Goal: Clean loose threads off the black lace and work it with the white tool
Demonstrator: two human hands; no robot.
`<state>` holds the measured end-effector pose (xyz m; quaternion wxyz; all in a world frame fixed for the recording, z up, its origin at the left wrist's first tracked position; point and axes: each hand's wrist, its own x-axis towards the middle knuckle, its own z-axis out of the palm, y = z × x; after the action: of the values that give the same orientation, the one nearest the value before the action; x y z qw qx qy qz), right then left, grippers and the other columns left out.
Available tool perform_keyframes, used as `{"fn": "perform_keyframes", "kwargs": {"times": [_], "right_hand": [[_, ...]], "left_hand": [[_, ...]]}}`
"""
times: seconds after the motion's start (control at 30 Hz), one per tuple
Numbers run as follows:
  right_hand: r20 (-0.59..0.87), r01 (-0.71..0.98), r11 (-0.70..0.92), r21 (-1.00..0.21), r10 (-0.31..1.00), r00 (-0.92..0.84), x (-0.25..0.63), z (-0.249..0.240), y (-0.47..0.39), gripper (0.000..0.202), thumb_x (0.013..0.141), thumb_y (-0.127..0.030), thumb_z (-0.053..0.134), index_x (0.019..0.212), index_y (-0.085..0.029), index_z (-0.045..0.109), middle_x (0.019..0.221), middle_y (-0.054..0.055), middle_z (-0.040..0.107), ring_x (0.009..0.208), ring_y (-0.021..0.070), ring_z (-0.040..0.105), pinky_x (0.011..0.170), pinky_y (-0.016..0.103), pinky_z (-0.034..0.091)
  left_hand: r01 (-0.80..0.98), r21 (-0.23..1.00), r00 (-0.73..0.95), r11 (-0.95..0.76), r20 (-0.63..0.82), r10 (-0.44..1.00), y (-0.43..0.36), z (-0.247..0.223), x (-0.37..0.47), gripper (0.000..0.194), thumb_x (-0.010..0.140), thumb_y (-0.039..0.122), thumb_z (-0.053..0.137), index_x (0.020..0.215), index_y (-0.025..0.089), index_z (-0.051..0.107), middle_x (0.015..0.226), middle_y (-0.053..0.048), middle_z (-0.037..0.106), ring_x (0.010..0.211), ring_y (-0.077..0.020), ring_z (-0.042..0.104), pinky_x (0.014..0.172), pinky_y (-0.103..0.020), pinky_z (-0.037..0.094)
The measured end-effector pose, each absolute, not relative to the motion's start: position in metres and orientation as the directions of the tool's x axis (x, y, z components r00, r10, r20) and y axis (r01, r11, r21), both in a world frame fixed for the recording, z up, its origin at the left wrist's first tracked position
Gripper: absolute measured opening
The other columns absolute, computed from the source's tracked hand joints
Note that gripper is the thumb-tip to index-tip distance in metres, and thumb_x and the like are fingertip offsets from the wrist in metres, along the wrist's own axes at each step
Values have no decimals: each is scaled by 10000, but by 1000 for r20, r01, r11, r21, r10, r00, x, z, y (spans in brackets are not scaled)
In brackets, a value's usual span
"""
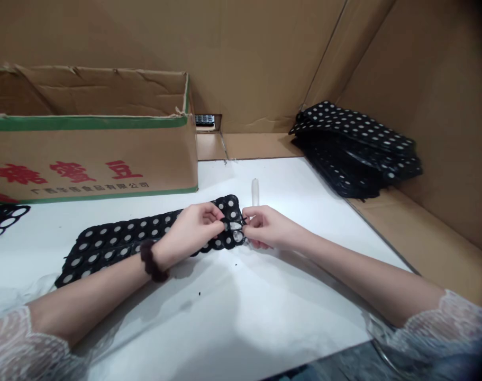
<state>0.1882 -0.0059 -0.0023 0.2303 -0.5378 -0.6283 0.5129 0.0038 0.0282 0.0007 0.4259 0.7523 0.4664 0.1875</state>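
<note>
Both my hands are on the right end of a black dotted sheet (109, 243).
In the head view it lies slantwise on the white counter (304, 296); the fingers of my left hand (195, 227) and right hand (270, 225) are pinched closed on that end, though I cannot tell if they hold a loose piece. The dots along the visible rest look in place, so I judge most of it is left. A ringed black piece (0, 211) with open holes, perhaps done with, lies near the cardboard box (90, 143); the dotted stack (355, 124) at right looks unworked.
</note>
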Motion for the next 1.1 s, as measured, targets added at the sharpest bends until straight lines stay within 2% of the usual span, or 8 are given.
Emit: {"fn": "perform_keyframes", "kwargs": {"times": [0.13, 0.23, 0.33, 0.43, 0.57, 0.73, 0.9, 1.1], "right_hand": [[-217, 425, -66, -903, 924, -316, 187, -2, -8, 182, 794, -336, 463, 826, -159, 490, 568, 6, 573, 402, 57, 437, 343, 157, 327], [-200, 350, -88, -933, 933, -300, 183, -3, -8, 309, 799, -471, 437, 829, -165, 464, 656, 25, 593, 400, 54, 433, 293, 152, 293], [-131, 282, -60, -957, 963, -237, 178, -8, -7, 239, 777, -397, 503, 775, -171, 424, 594, -13, 544, 394, 47, 435, 307, 142, 302], [-73, 225, -19, -974, 969, -234, 176, -14, -6, 179, 769, -291, 511, 711, -178, 385, 544, -38, 510, 404, 45, 445, 339, 137, 327], [-160, 254, -95, -963, 956, -247, 176, -14, -4, 154, 737, -214, 500, 661, -179, 371, 531, -30, 532, 380, 46, 441, 318, 140, 310], [-208, 288, -138, -948, 951, -229, 178, -5, -5, 185, 673, -81, 464, 606, -184, 325, 401, -85, 403, 322, 29, 378, 304, 123, 282], [-243, 303, -150, -941, 923, -299, 179, -5, -6, 147, 785, -247, 460, 675, -181, 388, 475, -54, 485, 327, 39, 399, 287, 140, 303], [-112, 220, -38, -975, 936, -335, 176, -11, -8, 178, 829, -299, 425, 704, -177, 393, 620, -29, 465, 467, 61, 483, 350, 152, 352]], "left_hand": [[648, 567, 515, -508, 163, 841, 13, -4, 10, 85, 774, 195, 360, 830, 175, 421, 643, 15, 498, 552, -122, 457, 531, -241, 340], [678, 471, 554, -564, 177, 813, 9, -8, 12, 115, 804, 176, 315, 897, 169, 382, 721, -16, 525, 575, -143, 488, 543, -258, 355], [678, 433, 588, -594, 166, 792, 9, -10, 11, 153, 822, 170, 290, 943, 163, 382, 748, -39, 546, 597, -162, 526, 537, -260, 367], [671, 462, 570, -580, 180, 802, 11, -11, 9, 189, 837, 175, 279, 983, 162, 399, 714, -34, 551, 594, -161, 538, 537, -253, 374], [602, 670, 460, -433, 152, 875, 20, -12, 8, 199, 844, 196, 302, 997, 178, 426, 643, 7, 541, 579, -128, 529, 558, -230, 396], [525, 813, 264, -251, 125, 956, 38, -12, -1, 249, 854, 248, 293, 1002, 179, 481, 707, -7, 552, 563, -107, 517, 543, -224, 409], [577, 729, 339, -369, 197, 920, 29, -4, -1, 202, 860, 241, 308, 975, 194, 468, 741, -3, 566, 641, -118, 543, 597, -230, 410], [634, 615, 452, -469, 198, 870, 13, -3, 8, 142, 847, 274, 397, 898, 185, 494, 692, 11, 579, 612, -120, 542, 589, -225, 393]]}}
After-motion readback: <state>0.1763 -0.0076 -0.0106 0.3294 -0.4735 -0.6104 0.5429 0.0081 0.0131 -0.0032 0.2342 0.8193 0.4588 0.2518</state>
